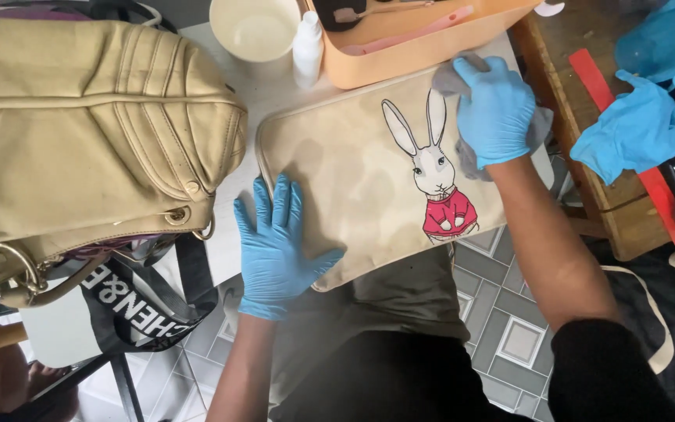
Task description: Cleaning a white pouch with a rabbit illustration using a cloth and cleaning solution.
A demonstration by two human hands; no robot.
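Blue-gloved left hand [276, 248] spread flat, open, on beige pouch [369, 180] with rabbit print [437, 176], lying on white table [263, 94] at its near edge. Gloved right hand [495, 109] closed on grey cloth [470, 160], pressed against pouch's far corner. Beside: tan handbag [80, 133], orange bin [423, 39], white bottle [307, 47], cream bowl [255, 28].

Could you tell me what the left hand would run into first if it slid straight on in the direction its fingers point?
The left hand lies flat on the beige rabbit pouch, fingers pointing up the picture. Straight on, it would probably pass the pouch's rounded corner onto bare white table, then meet the cream bowl; depth is unclear.
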